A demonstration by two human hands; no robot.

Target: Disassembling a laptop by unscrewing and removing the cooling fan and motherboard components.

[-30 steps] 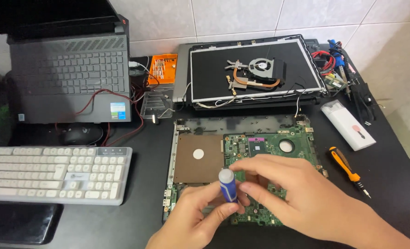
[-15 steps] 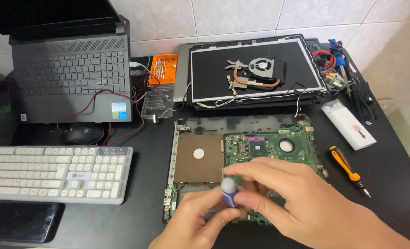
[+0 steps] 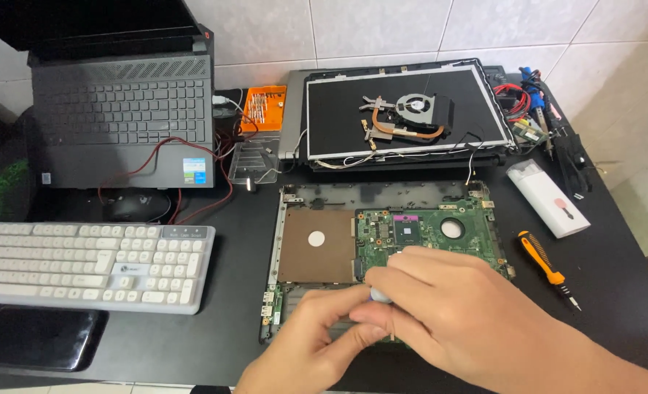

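Down low, both hands meet over the motherboard (image 3: 426,233) in the open laptop base on the desk (image 3: 229,343). Left hand (image 3: 305,343) and right hand (image 3: 455,314) pinch a small white-tipped tool (image 3: 379,295), fingers closed around it.

The tabletop (image 3: 615,306) is looking matt black. The green circuit board (image 3: 429,230) is showing shiny metal parts, and the copper heat pipe (image 3: 404,133) is gleaming.
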